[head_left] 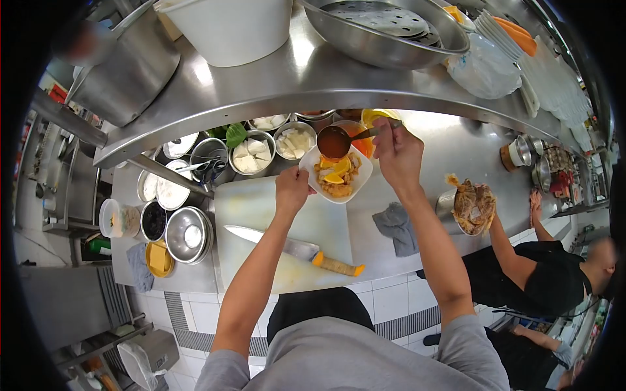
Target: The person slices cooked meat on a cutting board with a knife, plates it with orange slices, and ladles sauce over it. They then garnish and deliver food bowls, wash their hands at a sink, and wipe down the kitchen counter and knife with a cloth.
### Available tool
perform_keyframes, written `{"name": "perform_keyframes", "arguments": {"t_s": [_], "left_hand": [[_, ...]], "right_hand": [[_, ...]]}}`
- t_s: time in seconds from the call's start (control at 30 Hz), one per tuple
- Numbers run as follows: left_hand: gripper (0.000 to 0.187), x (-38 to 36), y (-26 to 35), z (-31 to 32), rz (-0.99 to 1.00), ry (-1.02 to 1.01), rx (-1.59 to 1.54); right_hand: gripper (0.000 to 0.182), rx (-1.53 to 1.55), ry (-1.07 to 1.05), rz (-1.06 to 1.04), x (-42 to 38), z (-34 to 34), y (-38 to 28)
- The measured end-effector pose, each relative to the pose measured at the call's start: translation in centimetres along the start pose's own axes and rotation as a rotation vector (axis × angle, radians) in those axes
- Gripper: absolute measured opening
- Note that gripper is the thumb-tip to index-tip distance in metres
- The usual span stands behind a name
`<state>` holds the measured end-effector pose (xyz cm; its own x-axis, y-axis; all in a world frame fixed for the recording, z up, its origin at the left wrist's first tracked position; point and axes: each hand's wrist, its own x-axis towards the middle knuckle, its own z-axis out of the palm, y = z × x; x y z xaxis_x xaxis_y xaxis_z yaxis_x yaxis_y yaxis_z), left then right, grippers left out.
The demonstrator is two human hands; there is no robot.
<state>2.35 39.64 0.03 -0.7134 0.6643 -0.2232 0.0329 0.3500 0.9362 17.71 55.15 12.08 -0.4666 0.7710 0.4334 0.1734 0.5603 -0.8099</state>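
Observation:
My left hand [293,189] grips the left rim of a white bowl [366,174]. In the bowl are golden-brown fried-looking pieces [336,189] topped with orange slices [334,177]. My right hand [396,155] is closed round the handle of a ladle [334,142] full of red sauce, which is held over the bowl's far rim. Below my arms lies a white cutting board [244,202]. On it rests a large knife [293,247], its brown handle orange at both ends, pointing right.
Metal tubs of white chunks [253,156] line the back left. Stacked steel bowls [189,236] stand left of the board, a grey cloth [396,228] to its right. An overhead steel shelf [261,91] crosses the front. At right, a co-worker [548,274] holds a bag-wrapped item [473,205].

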Motion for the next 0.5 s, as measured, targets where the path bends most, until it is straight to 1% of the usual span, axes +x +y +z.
{"name": "perform_keyframes", "arguments": {"t_s": [0.07, 0.1, 0.17, 0.27, 0.3, 0.37, 0.4, 0.47, 0.5], "left_hand": [[0.032, -0.5, 0.0, -0.5, 0.017, 0.016, -0.019], [0.033, -0.6, -0.1, -0.7, 0.012, 0.027, -0.037], [0.033, -0.7, -0.1, -1.2, 0.006, 0.046, -0.056], [0.033, -0.2, -0.3, -1.8, 0.039, 0.067, -0.058], [0.033, 0.1, -0.4, -1.8, 0.040, 0.066, -0.070], [0.032, 0.6, -0.6, -1.8, 0.043, 0.066, -0.083], [0.032, 0.5, -0.4, -1.6, 0.044, 0.065, -0.086], [0.032, 0.3, 0.1, -1.4, 0.047, 0.062, -0.090], [0.032, 0.0, 0.4, -1.2, 0.043, 0.065, -0.067]], "right_hand": [[0.023, -0.022, 0.043, -0.134, -0.5, 0.3, 0.3], [0.023, -0.018, 0.040, -0.136, -0.8, 0.3, 0.4], [0.022, -0.077, 0.102, -0.247, -1.3, 0.0, 0.7], [0.022, -0.074, 0.105, -0.302, -1.9, -0.5, 0.9], [0.022, -0.072, 0.101, -0.304, -2.2, -0.5, 0.5], [0.016, -0.099, 0.071, -0.208, -2.8, -0.5, -0.4], [0.016, -0.099, 0.070, -0.210, -3.0, -0.3, -0.7], [0.022, -0.047, 0.061, -0.214, -3.2, 0.2, -1.2], [0.022, -0.048, 0.062, -0.214, -3.1, 0.3, -1.1]]}}
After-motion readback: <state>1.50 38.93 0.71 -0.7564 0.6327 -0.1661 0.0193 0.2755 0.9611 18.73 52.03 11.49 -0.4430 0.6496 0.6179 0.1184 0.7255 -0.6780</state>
